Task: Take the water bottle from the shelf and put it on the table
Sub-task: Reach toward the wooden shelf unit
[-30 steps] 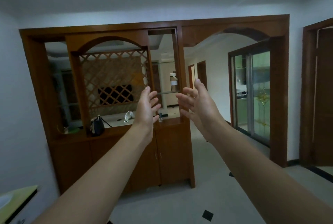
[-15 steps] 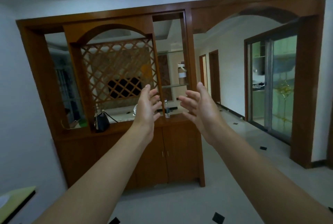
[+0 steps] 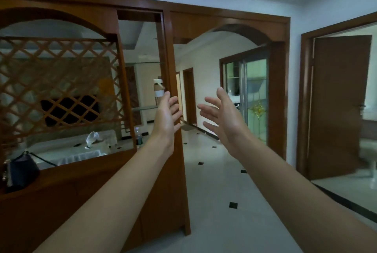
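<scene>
View has closed in and swung right vs 0.5 s ago; wooden shelf (image 3: 85,171) now fills the left. Water bottle (image 3: 138,136) stands on its ledge, left of the left hand (image 3: 166,119). Both hands, right hand (image 3: 224,118) too, raised, fingers spread wide, holding nothing.

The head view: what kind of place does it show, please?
Most likely a private home, seen from a hallway. A wooden divider cabinet with lattice carries a dark handbag and a water bottle; beyond are an arched doorway and glass sliding doors.
</scene>
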A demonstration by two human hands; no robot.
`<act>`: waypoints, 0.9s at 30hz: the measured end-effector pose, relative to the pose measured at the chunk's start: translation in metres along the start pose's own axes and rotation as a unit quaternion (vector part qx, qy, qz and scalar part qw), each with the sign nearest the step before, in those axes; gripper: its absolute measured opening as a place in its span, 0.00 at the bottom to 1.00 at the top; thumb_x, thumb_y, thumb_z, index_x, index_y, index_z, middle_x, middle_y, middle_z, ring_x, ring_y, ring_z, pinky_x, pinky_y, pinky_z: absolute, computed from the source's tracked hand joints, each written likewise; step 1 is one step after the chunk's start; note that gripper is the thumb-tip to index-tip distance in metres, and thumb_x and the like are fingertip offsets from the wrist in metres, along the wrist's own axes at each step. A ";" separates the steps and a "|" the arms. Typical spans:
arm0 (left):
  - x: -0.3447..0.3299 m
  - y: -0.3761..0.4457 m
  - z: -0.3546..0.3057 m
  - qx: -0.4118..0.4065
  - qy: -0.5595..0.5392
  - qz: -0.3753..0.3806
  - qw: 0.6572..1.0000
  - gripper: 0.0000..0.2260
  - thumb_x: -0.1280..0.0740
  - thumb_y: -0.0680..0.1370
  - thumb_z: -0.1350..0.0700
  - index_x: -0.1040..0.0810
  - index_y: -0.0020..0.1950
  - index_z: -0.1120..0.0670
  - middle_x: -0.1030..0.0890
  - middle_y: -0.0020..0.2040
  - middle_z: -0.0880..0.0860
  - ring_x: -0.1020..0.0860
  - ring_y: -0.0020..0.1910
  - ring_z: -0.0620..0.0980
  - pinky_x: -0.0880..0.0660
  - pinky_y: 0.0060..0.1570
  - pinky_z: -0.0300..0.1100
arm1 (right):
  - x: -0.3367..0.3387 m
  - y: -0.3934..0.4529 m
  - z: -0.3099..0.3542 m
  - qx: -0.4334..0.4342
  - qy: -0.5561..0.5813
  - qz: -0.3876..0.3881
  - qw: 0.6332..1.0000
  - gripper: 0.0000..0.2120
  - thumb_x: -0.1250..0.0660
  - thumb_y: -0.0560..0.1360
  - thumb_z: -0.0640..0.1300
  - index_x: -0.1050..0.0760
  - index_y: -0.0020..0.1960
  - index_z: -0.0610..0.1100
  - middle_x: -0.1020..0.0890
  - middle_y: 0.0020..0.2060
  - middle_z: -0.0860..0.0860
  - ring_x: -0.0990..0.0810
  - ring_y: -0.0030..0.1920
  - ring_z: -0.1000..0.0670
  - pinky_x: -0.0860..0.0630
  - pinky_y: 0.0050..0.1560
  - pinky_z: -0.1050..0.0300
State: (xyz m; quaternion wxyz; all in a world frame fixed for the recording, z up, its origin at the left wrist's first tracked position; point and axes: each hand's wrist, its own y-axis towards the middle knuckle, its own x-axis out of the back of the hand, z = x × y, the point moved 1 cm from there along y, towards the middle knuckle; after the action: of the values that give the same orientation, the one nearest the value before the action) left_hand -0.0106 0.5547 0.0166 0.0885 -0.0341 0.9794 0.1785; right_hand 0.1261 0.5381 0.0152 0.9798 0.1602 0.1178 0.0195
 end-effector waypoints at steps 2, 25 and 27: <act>-0.006 0.023 0.011 0.011 -0.009 0.021 1.000 0.29 0.49 0.83 0.38 0.33 0.78 0.52 0.32 0.79 0.56 0.32 0.76 0.57 0.39 0.75 0.60 | 0.002 0.017 -0.007 -0.001 -0.001 -0.021 1.000 0.31 0.50 0.82 0.63 0.34 0.77 0.45 0.24 0.71 0.45 0.27 0.71 0.44 0.27 0.59 0.51; -0.127 0.302 0.138 -0.002 -0.001 0.019 1.000 0.26 0.48 0.82 0.37 0.29 0.74 0.49 0.29 0.77 0.55 0.29 0.73 0.56 0.38 0.74 0.62 | 0.137 0.315 -0.065 0.030 -0.016 -0.049 0.998 0.31 0.51 0.82 0.64 0.37 0.78 0.46 0.25 0.73 0.47 0.29 0.73 0.45 0.36 0.75 0.43; -0.135 0.314 0.150 -0.003 0.008 0.021 1.000 0.26 0.48 0.82 0.37 0.29 0.73 0.48 0.29 0.77 0.55 0.29 0.73 0.55 0.38 0.74 0.61 | 0.149 0.332 -0.073 0.024 -0.003 -0.051 0.998 0.31 0.50 0.82 0.64 0.36 0.77 0.46 0.24 0.72 0.47 0.28 0.72 0.45 0.35 0.73 0.43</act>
State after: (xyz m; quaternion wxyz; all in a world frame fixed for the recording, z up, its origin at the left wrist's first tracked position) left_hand 0.1153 0.9059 0.0113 0.0764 -0.0154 0.9801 0.1827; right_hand 0.2530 0.8870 0.0204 0.9758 0.1775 0.1231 -0.0341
